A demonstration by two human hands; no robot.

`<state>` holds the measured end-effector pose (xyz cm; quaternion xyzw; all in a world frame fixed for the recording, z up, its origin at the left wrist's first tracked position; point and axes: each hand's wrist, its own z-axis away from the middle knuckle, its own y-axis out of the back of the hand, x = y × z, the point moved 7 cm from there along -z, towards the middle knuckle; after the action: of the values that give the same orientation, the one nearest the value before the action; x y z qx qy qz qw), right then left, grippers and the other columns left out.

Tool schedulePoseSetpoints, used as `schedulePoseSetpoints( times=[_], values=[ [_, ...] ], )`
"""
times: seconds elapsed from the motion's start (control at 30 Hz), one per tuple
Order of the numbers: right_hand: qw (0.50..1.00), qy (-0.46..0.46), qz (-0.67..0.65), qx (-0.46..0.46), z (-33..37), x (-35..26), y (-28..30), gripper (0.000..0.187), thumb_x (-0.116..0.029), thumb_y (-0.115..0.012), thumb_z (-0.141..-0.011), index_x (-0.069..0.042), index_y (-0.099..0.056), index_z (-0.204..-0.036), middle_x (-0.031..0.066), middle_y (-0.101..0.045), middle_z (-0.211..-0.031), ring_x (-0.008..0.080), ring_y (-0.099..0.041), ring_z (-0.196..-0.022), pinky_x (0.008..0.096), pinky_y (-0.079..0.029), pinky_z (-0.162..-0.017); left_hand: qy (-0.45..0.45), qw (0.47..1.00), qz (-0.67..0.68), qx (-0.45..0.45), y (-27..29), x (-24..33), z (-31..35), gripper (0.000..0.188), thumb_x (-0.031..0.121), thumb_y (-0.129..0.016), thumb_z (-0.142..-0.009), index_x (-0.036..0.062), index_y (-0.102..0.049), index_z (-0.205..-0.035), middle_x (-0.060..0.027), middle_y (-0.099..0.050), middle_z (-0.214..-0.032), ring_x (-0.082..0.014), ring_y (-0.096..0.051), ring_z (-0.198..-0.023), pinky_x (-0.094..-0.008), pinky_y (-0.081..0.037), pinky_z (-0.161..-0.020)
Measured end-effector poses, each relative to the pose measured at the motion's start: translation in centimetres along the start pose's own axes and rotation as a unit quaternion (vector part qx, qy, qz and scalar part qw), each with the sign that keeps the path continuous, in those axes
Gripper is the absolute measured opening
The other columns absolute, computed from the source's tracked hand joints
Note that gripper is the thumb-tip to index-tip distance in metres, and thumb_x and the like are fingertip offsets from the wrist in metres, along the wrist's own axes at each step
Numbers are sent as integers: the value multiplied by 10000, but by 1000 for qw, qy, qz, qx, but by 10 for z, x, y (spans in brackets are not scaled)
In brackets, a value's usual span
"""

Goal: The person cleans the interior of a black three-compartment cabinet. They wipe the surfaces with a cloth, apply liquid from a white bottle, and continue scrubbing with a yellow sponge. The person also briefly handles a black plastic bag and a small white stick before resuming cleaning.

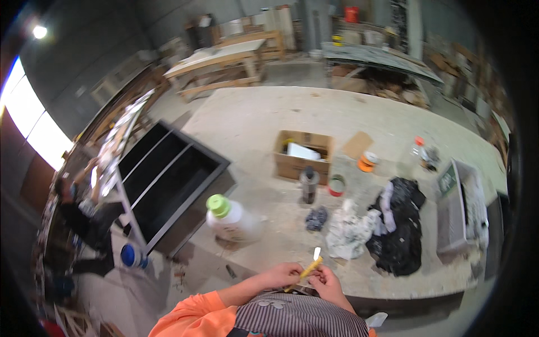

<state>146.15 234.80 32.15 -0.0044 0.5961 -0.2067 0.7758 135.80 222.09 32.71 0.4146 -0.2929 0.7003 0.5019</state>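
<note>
My left hand [285, 275] and my right hand [325, 279] are close together at the near edge of the large pale worktable [269, 112]. Between them is a slim yellow tool [311, 268] with a flat whitish tip pointing away from me. It slants up to the right, and its exact kind is too small to tell. My left fingers pinch its yellow part. The right fingers close on or right beside it; what they grip is partly hidden. Beyond the hands lie a dark crumpled wad [316, 218] and a white crumpled cloth or plastic [349, 229].
A green-capped white jug [233, 222] stands left of the hands. Farther off are a cardboard box [303, 168], dark bottle [309, 185], tape roll [336, 185] and orange-and-white jar [368, 162]. Black plastic [401, 247] and a grey bin [449, 224] lie right. A person [84, 219] works beside a black frame [168, 185].
</note>
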Motion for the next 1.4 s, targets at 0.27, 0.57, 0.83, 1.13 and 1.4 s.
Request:
schedulePoseSetpoints(
  times=[0.27, 0.57, 0.83, 1.13, 1.4],
  values=[
    [994, -39, 12, -99, -32, -1, -60, 215, -32, -654, -949, 25, -596, -1148, 33, -676, -1010, 79, -632, -898, 237, -516, -813, 0, 973, -95, 210, 15, 1, 64, 229, 186, -629, -928, -14, -647, -1037, -123, -674, -861, -233, -628, -724, -373, -501, -662],
    [972, -34, 181, -149, -47, 27, -127, 190, -84, -717, -901, 14, -619, -1032, -51, -533, -780, 47, -469, -695, 226, -443, -653, 46, 924, -186, 331, 37, -28, 127, 237, 231, -627, -909, 12, -675, -983, -193, -669, -921, -375, -648, -900, -461, -510, -752],
    [978, 3, 130, -166, -56, 24, -198, 228, -101, -723, -904, 30, -588, -1033, 0, -615, -850, 56, -546, -712, 239, -482, -650, -7, 888, -199, 415, 73, -34, 189, 232, 239, -652, -896, 27, -668, -989, -161, -679, -932, -337, -658, -878, -429, -527, -755],
    [942, 0, 213, -259, -59, 18, -281, 267, -183, -753, -913, 28, -637, -1028, 50, -702, -933, 89, -640, -797, 262, -528, -704, -125, 912, 174, 349, 112, -89, 226, 261, 202, -676, -922, 2, -594, -1067, -53, -643, -903, -106, -603, -851, -279, -500, -748],
    [949, -15, 160, -269, -72, 40, -339, 177, -182, -698, -958, -19, -638, -993, 18, -658, -847, 74, -604, -779, 243, -501, -683, -79, 897, 18, 434, 153, -116, 292, 270, 197, -661, -930, 4, -589, -1106, -92, -651, -987, -141, -607, -922, -311, -505, -807]
  ],
)
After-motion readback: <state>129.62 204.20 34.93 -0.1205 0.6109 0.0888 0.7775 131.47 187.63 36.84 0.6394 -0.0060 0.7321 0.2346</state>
